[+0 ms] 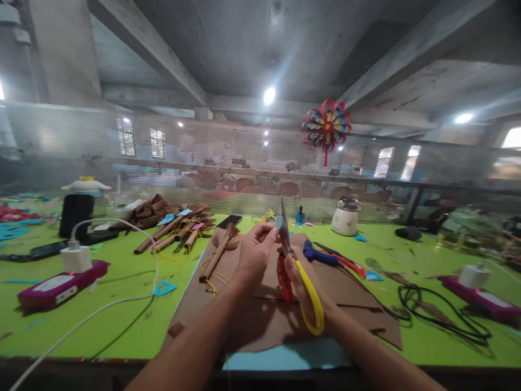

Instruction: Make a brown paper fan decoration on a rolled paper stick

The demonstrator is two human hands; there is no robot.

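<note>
My right hand (299,271) is closed on a pair of scissors (311,301) with one yellow and one red handle loop, blades pointing up. My left hand (257,252) pinches a small light blue piece (279,221) beside the blades. Both hands are raised over brown paper sheets (252,326) that lie on light blue paper (288,355). A rolled brown paper piece (215,259) with yellow string rests on the sheets, left of my left hand. Just right of my hands lies a blue-handled tool (321,254).
More rolled brown pieces (177,231) lie at the back left. Purple power strips (63,285) (482,296) stand at both sides, with a white cable left and a black cable (443,309) right. A white jug (345,217) and red-handled pliers (350,264) are at the right.
</note>
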